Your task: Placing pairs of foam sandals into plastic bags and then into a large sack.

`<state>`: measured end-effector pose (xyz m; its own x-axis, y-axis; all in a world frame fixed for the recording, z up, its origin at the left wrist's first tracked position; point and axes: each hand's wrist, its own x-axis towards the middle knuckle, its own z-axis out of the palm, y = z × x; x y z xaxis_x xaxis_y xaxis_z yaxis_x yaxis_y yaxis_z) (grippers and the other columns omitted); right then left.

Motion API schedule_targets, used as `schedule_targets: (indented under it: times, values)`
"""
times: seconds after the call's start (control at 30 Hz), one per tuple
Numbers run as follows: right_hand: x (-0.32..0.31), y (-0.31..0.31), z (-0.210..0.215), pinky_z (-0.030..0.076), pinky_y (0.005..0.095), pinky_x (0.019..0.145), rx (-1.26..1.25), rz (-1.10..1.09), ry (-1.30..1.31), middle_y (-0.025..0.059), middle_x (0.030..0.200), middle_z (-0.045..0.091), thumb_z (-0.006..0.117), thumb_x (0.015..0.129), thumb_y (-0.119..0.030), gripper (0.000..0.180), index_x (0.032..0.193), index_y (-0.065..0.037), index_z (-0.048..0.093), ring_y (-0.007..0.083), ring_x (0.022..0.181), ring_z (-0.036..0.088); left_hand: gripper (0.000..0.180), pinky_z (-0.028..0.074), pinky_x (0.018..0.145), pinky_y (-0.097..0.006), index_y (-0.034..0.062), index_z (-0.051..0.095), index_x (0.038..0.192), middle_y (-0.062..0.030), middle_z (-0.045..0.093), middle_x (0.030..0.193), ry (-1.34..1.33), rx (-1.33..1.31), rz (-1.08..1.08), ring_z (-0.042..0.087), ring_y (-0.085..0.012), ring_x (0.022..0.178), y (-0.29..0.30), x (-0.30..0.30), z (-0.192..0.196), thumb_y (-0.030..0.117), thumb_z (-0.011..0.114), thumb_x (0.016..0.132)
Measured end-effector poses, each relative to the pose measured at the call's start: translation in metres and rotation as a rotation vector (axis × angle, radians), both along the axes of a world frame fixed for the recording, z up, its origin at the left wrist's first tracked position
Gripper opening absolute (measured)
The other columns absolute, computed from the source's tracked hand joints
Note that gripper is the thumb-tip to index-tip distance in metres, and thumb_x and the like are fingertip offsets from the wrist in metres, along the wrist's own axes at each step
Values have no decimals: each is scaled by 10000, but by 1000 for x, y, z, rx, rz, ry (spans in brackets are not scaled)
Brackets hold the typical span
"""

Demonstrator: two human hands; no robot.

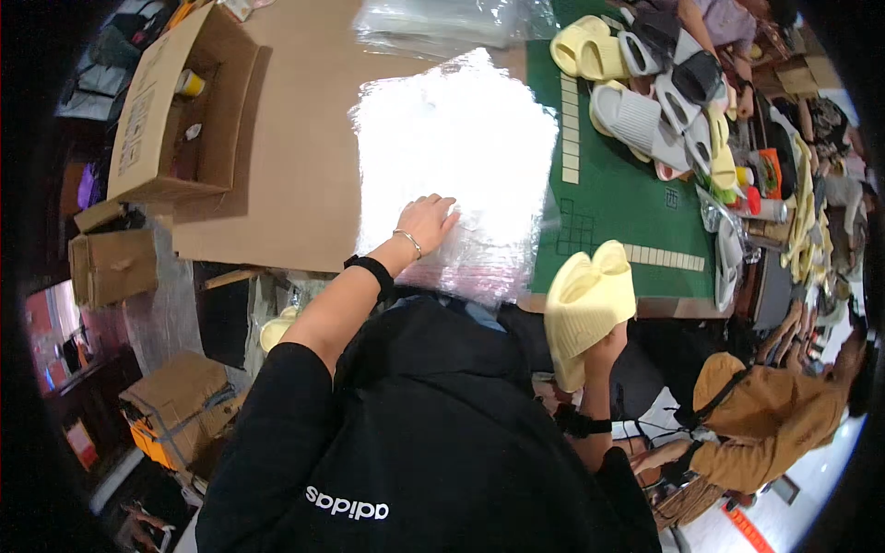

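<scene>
Yellow slippers [590, 304], seemingly a pair pressed together, sit up in the right hand [608, 347], at the near edge of the green mat [631, 198]. Left to right: cardboard box [140, 134] on the left of the brown cardboard sheet [304, 184], mouth facing the middle, probably parked there to stay out of the way. Middle: stack of clear plastic bags [452, 138], right in front of the body, likely for easy reach. Left hand [427, 224] lies palm down on its near part, fingers loosely spread, grasping nothing visible; probably steadies the slick top layer. Left forearm [330, 309] reaches forward and inward. Right hand clasps the slippers' lower right side, fingers partly hidden, likely keeping both together; right forearm [597, 387] points upward, near the body. Far right: slipper pile [631, 115], grey, yellow and black, heaped on the mat, presumably handy for the right side.
</scene>
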<state>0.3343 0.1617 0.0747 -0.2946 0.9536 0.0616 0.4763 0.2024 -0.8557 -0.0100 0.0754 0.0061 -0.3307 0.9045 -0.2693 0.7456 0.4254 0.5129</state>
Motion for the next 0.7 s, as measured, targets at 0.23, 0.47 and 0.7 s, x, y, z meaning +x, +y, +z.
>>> schedule_targets:
  times: [0.23,0.47,0.7]
  values:
    - [-1,-30,8,423,299,838,-17,-23,-41,103,1066,581,651,731,-82,347,1061,-9,570,196,988,553,749,257,956,-550,173,286,1323,-121,288,1323,249,-142,-255,260,-386,1215,-4,32,11,419,629,704]
    - [-6,-39,18,421,323,830,81,124,-241,137,1047,578,646,707,-74,313,1006,-1,587,282,992,551,763,209,978,-581,221,277,1335,-129,244,1364,271,-104,-321,201,-397,1259,-18,42,-26,375,653,688]
    - [-12,-42,16,414,339,827,39,119,-211,137,1002,581,661,673,-74,328,983,6,587,294,960,544,791,184,998,-574,237,247,1346,-122,219,1394,179,-147,-246,196,-387,1270,-12,54,12,317,671,682]
